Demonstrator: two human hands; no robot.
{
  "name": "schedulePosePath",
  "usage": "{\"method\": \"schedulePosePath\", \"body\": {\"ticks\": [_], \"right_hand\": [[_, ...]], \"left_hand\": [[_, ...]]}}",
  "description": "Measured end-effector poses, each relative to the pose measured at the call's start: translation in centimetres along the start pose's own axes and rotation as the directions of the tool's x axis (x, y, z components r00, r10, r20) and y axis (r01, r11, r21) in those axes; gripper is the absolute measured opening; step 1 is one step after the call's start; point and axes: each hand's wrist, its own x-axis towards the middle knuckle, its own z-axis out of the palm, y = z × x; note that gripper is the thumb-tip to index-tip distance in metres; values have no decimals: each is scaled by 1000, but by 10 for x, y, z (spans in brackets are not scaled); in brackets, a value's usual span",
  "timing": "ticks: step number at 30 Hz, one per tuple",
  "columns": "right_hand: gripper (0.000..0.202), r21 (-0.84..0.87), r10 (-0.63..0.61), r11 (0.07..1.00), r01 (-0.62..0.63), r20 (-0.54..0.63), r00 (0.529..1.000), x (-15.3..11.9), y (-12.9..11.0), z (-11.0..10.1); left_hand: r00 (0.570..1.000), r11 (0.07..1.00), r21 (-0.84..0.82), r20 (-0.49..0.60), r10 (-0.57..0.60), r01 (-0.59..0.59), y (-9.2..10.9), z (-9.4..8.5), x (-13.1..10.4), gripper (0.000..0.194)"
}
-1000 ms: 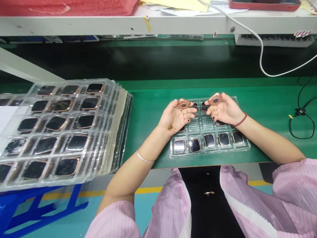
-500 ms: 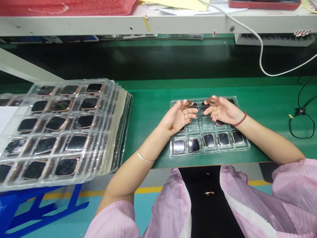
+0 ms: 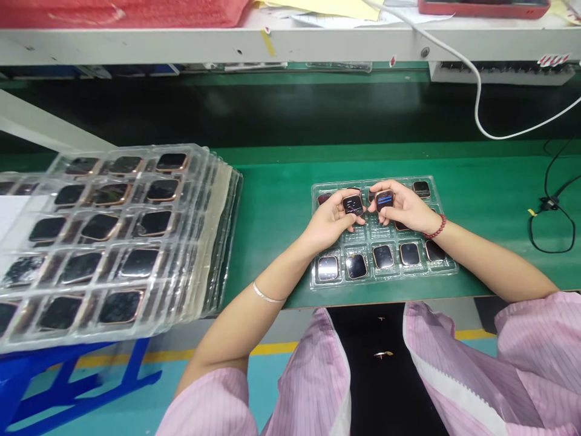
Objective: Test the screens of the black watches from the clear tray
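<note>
Above a clear plastic tray (image 3: 363, 281) on the green bench, my left hand (image 3: 327, 221) is closed on a smartwatch body (image 3: 353, 205), its dark screen facing up with small light marks on it. A second smartwatch body (image 3: 384, 200) with a gold rim is gripped in my right hand (image 3: 406, 207); blue bars glow on its screen. Below the hands, a row of watch bodies, one of them this dark-screened piece (image 3: 383, 257), lies in the tray's near pockets. Pockets in the middle show bare ribbed plastic. My hands hide part of the far rows.
A tall stack of clear trays (image 3: 200, 242) filled with watch bodies stands at the left, partly over a blue stool (image 3: 82, 387). A white shelf edge (image 3: 318, 48) crosses overhead, with a white cable (image 3: 479, 91) hanging from it. A black cable (image 3: 551, 206) lies at the right.
Both wrists have turned over: the watch backs faced up before, and now the screens do. The right-hand watch's screen shows lit blue bars. Both hands have stayed above the tray.
</note>
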Motion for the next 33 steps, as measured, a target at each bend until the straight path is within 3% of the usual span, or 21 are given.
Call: {"method": "schedulePosePath", "body": {"ticks": [11, 33], "right_hand": [[26, -71, -3, 997, 3, 1, 1000, -1, -4, 3], [22, -111, 5, 994, -2, 35, 999, -2, -4, 4]], "left_hand": [[999, 999, 37, -21, 36, -35, 5, 2, -2, 41], [999, 996, 76, -2, 44, -44, 2, 1, -2, 40]]}}
